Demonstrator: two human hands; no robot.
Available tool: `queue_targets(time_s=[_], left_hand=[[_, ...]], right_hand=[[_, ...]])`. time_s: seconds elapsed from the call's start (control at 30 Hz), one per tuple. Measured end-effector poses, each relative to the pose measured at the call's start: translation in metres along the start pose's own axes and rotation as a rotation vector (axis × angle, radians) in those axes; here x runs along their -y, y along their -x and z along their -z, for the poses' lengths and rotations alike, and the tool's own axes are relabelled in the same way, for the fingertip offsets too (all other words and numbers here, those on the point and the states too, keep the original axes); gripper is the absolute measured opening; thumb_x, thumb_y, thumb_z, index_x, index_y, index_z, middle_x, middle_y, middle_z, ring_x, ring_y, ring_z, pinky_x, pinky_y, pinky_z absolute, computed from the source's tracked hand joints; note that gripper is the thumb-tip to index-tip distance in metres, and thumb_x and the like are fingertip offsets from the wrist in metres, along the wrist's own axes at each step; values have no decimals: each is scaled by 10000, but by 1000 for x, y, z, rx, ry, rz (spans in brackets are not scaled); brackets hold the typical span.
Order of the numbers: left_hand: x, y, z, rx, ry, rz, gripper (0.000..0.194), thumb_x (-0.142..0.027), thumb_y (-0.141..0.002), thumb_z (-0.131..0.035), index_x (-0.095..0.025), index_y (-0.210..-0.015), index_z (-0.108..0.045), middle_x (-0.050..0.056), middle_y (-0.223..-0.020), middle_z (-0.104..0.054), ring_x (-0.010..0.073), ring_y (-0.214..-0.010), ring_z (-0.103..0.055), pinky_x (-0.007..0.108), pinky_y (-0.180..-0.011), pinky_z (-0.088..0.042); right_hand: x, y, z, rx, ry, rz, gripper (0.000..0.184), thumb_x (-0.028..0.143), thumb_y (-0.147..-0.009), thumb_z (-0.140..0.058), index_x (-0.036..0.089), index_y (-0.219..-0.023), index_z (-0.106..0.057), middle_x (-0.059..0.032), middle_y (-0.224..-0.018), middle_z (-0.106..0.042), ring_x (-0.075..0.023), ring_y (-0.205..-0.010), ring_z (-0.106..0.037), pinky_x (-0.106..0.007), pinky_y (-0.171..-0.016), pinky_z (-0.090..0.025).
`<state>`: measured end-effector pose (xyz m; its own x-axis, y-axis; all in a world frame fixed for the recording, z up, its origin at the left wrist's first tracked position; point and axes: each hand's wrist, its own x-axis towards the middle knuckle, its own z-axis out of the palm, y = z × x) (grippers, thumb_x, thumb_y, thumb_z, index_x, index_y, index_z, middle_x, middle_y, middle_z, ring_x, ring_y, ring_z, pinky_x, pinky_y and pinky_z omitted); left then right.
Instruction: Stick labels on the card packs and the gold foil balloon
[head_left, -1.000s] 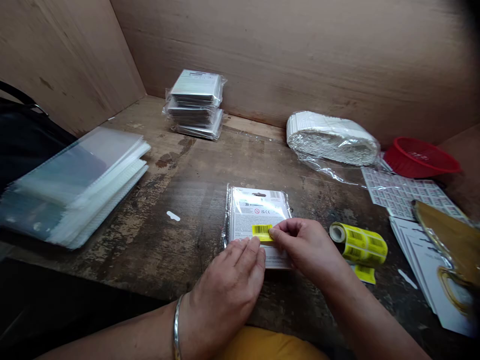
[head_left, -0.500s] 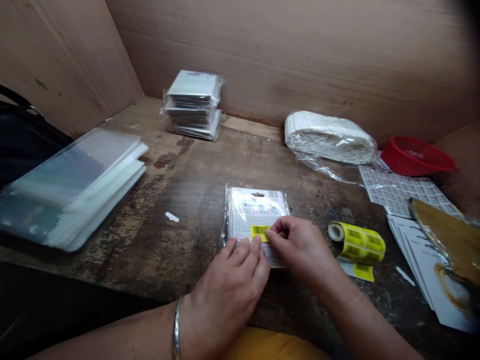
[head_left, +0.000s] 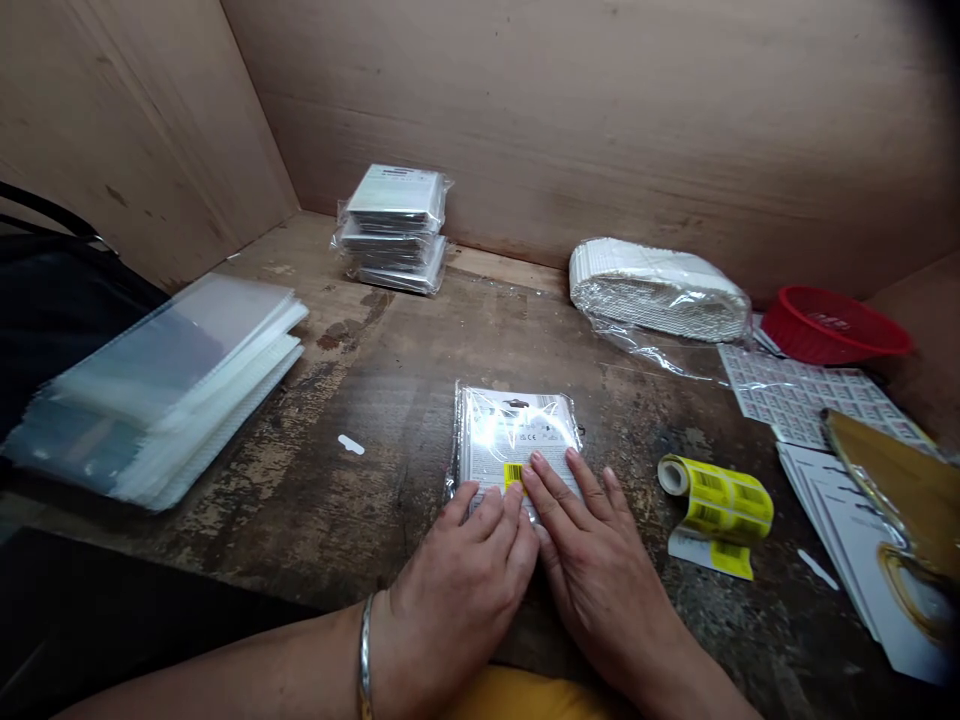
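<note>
A clear plastic packet with a printed white card (head_left: pixel 495 420) lies flat on the worn wooden table in front of me. On it sits a yellow barcode sticker (head_left: pixel 513 474), partly covered by fingertips. My left hand (head_left: pixel 465 570) rests over the packet's near left corner, fingers stretched and lying on it. Beside it, my right hand (head_left: pixel 592 540) lies flat with fingers spread over the packet's right half, its fingertips at the sticker's edge. To the right stands a roll of yellow barcode stickers (head_left: pixel 724 500), its loose end on the table.
Clear plastic sleeves (head_left: pixel 172 380) lie at the left. Wrapped packets (head_left: pixel 397 230) are stacked by the back wall. A white bundle in plastic (head_left: pixel 660 290), a red basket (head_left: pixel 832 325), sticker sheets (head_left: pixel 817 400), white cards (head_left: pixel 825 530) and a gold-coloured plastic piece (head_left: pixel 892 480) fill the right side.
My right hand has gone from pinching at the sticker's edge to lying flat with spread fingers on the packet. My left hand stays at the near corner. The view has shifted slightly.
</note>
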<state>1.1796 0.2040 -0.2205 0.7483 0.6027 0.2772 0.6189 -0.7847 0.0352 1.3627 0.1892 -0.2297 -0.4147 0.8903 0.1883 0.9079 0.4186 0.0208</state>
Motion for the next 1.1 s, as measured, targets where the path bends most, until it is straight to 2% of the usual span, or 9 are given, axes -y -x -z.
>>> queue_targets(time_s=[0.1, 0.17, 0.3, 0.47, 0.57, 0.7, 0.83, 0.93, 1.1], left_hand=[[10, 2, 5, 37, 73, 123, 358, -243, -958, -403, -116, -1257, -553, 121, -1243, -614, 257, -1140, -546, 425, -1035, -361], [18, 3, 8, 58, 101, 192, 477, -378, -935, -468, -162, -1360, -471, 132, -1366, -523, 312, -1243, -468, 481, -1062, -326], [31, 0, 8, 149, 184, 151, 671, -560, -904, -434, -250, -1478, -277, 73, -1547, -286, 333, -1418, -219, 566, -1140, -147], [38, 8, 16, 236, 281, 449, 999, -761, -707, -543, -176, -1477, -294, 222, -1556, -141, 427, -1422, -131, 625, -1101, -183], [39, 18, 23, 117, 510, 664, 989, -686, -749, -572, -68, -1465, -283, 267, -1511, -256, 403, -1396, -247, 592, -1096, -241], [37, 16, 24, -172, 1056, 893, 598, -345, -850, -598, -152, -1394, -439, 168, -1358, -529, 305, -1224, -513, 504, -1064, -352], [39, 2, 17, -191, 1307, 1014, 478, -182, -859, -558, -124, -1329, -490, 173, -1308, -572, 231, -1089, -613, 313, -835, -532], [43, -6, 12, -202, 1446, 1111, 533, -197, -852, -589, -97, -1353, -436, 200, -1271, -589, 183, -892, -670, 221, -621, -524], [36, -14, 13, -126, 1694, 1104, 491, -330, -730, -754, -61, -1118, -620, 174, -963, -716, 208, -702, -688, 257, -555, -518]], right_hand=[[2, 5, -6, -12, -9, -41, 581, 332, -941, -420, 97, -1460, -310, -111, -1530, -317, -314, -1427, -213, -529, -1094, -296], [1, 5, -7, -23, -26, -37, 689, 457, -919, -446, 74, -1469, -282, -157, -1540, -273, -323, -1428, -210, -523, -1079, -331], [4, 5, -7, -7, -48, -87, 726, 505, -856, -536, 181, -1469, -322, -118, -1553, -259, -348, -1429, -193, -566, -1088, -304], [9, 9, -14, -62, -297, -287, 773, 480, -882, -495, 96, -1495, -220, -180, -1574, -137, -325, -1440, -163, -522, -1099, -319], [6, 12, -18, -126, -532, -444, 754, 476, -930, -398, 69, -1506, -133, -192, -1562, -178, -279, -1435, -209, -498, -1112, -311], [1, 12, -20, -201, -641, -627, 692, 507, -941, -312, 40, -1453, -313, -197, -1507, -331, -299, -1407, -283, -532, -1127, -262], [0, 11, -25, -225, -598, -604, 706, 534, -935, -278, -5, -1348, -471, -231, -1453, -406, -323, -1403, -280, -552, -1124, -250], [0, 11, -29, -219, -538, -577, 754, 551, -931, -271, -57, -1329, -471, -272, -1464, -364, -353, -1412, -239, -567, -1117, -245], [-4, 13, -34, -157, -547, -552, 737, 533, -931, -292, -55, -1348, -450, -265, -1445, -399, -366, -1411, -229, -574, -1116, -245]])
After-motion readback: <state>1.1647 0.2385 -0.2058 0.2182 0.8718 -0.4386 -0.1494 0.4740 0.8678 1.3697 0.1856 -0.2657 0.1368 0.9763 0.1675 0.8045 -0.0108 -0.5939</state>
